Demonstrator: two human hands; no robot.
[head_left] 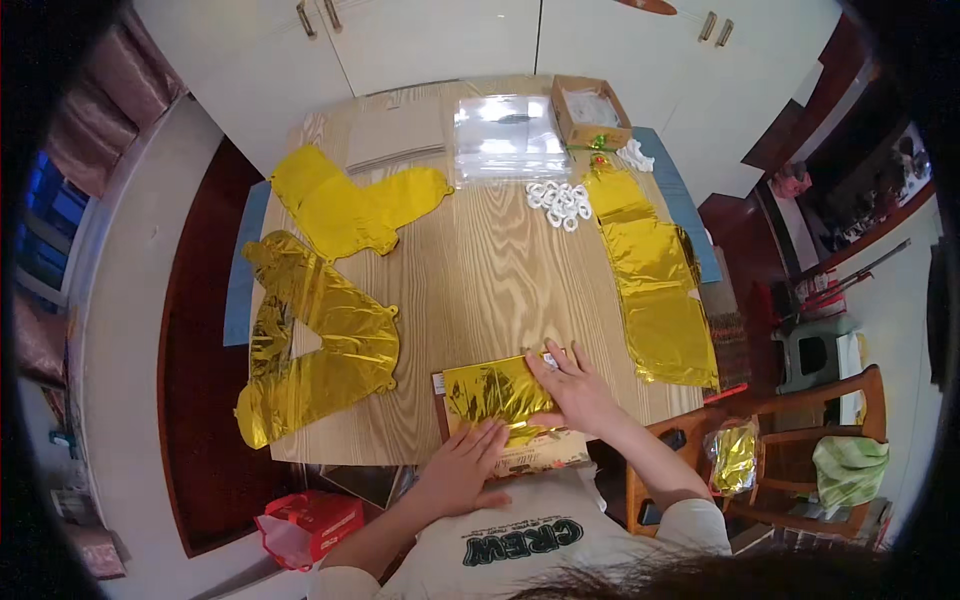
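A folded piece of gold foil lies on a flat printed card or box at the table's near edge, against my shirt. My left hand rests on the foil's lower left part with its fingers stretched out. On the foil's right side my right hand lies flat, fingers spread. Both hands press on the foil without gripping it. At the left of the table is a flat gold foil balloon with a triangular hole. Beyond it lies a matte yellow foil balloon.
A long gold foil balloon lies along the right side. Several white ribbon rings, clear plastic bags, grey-beige cardboard and an open cardboard box sit at the far side. A wooden chair stands right, a red bag lower left.
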